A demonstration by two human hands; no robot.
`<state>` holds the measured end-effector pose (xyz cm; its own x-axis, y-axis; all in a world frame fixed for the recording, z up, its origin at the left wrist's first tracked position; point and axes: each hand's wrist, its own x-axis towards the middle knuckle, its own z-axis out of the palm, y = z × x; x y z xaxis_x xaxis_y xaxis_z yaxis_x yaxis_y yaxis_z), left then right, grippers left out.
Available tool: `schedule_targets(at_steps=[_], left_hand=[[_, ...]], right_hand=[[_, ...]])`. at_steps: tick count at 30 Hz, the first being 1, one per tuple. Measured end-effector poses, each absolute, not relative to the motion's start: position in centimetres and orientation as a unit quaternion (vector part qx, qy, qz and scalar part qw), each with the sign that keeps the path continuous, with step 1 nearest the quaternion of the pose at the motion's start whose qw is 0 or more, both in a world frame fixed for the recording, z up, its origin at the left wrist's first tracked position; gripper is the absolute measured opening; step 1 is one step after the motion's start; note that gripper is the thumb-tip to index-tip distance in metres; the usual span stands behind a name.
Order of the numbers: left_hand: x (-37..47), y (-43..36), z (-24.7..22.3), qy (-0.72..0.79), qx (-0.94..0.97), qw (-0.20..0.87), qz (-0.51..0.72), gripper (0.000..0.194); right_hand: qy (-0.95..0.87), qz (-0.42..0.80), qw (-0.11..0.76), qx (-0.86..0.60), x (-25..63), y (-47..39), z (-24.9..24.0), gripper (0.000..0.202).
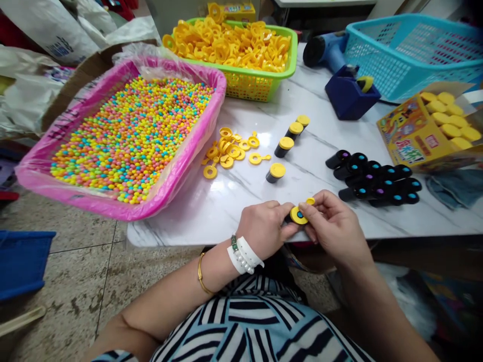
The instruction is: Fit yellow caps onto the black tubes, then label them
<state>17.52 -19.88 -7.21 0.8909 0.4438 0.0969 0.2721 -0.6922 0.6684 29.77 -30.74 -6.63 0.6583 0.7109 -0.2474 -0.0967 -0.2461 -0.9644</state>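
Low over the front edge of the table, my left hand is closed around a small black tube, mostly hidden by the fingers. On the tube's end sits a yellow ring cap with a blue dot showing through its hole. My right hand pinches this cap at its right side, where a small round tab sticks up. Several black tubes with yellow caps stand in a slanting row beyond my hands. Loose yellow ring caps lie in a pile to their left.
A pink tray of coloured candy balls fills the left. Behind are a green basket of yellow caps and a blue basket. Black tubes, a yellow box and a navy tape dispenser are at right.
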Motion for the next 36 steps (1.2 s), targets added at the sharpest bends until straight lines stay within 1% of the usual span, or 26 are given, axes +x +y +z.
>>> schedule_targets(at_steps=[3,5,11,19,26,29,33,36], left_hand=[[17.5,-19.9,-7.2,0.202,0.916,0.327,0.120,0.019],[17.5,-19.9,-7.1,0.203,0.919,0.318,0.114,0.018],[17.4,-20.1,-6.8,0.206,0.929,0.290,0.102,0.022],[17.6,-19.7,-6.9,0.200,0.927,0.300,0.102,0.026],[17.5,-19.6,-7.1,0.195,0.923,0.315,0.105,0.025],[17.5,-19.3,-6.7,0.195,0.906,0.363,0.099,0.021],[18.2,-18.8,-5.9,0.216,0.843,0.482,0.102,0.028],[18.9,-18.6,-5.8,0.221,0.828,0.504,0.107,0.023]], right_hand=[[-0.229,0.383,0.568,-0.691,29.8,-30.8,-6.7,0.032],[-0.230,0.381,0.572,-0.689,29.7,-30.8,-6.7,0.032],[-0.208,0.333,0.577,-0.717,29.2,-30.4,-6.4,0.036],[-0.211,0.254,0.571,-0.752,28.0,-30.8,-6.9,0.032],[-0.223,0.293,0.541,-0.756,28.2,-31.1,-6.9,0.031],[-0.241,0.303,0.538,-0.749,28.4,-31.0,-6.9,0.032],[-0.247,0.300,0.558,-0.734,28.4,-31.0,-7.1,0.032],[-0.244,0.286,0.578,-0.725,28.2,-31.1,-7.4,0.032]])
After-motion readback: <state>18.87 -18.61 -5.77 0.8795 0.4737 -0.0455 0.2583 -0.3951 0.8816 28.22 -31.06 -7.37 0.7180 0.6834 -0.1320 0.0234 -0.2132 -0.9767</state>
